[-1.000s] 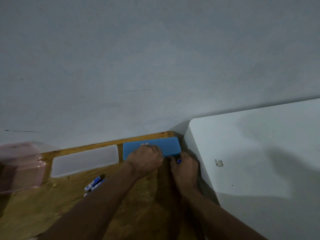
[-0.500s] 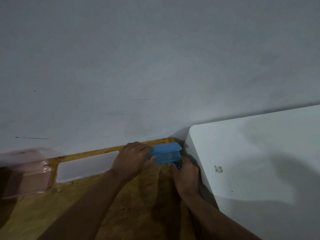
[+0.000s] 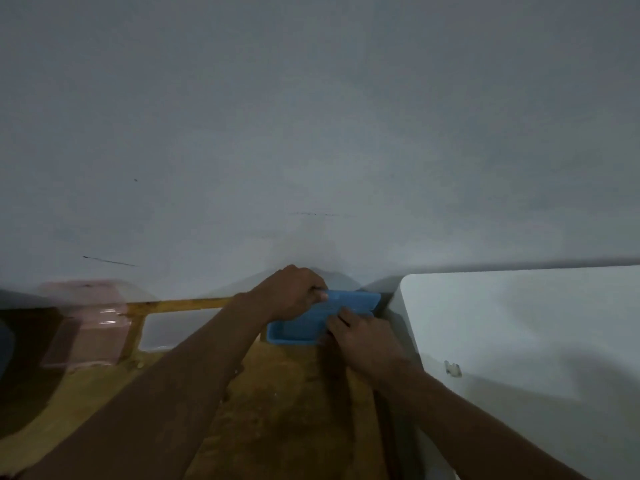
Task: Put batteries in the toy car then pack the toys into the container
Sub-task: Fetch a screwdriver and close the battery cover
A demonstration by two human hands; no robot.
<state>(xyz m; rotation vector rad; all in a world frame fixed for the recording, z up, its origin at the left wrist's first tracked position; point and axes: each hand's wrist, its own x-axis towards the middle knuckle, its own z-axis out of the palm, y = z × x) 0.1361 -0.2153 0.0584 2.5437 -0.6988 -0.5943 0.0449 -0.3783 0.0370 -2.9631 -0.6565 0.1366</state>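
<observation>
**Two hands at a blue rectangular plastic container at the far edge of the wooden counter.**
The left hand grips the blue lid, which is tilted up over the open base. The right hand lies against the container's near right corner, and whether it holds anything cannot be told. A white cabinet stands just right. A translucent white tray and a pink translucent box lie to the left.

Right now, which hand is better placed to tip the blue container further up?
Left. The left hand grips the tilted blue container at its raised far edge. The right hand sits lower against its near side, and its hold is hidden.
</observation>
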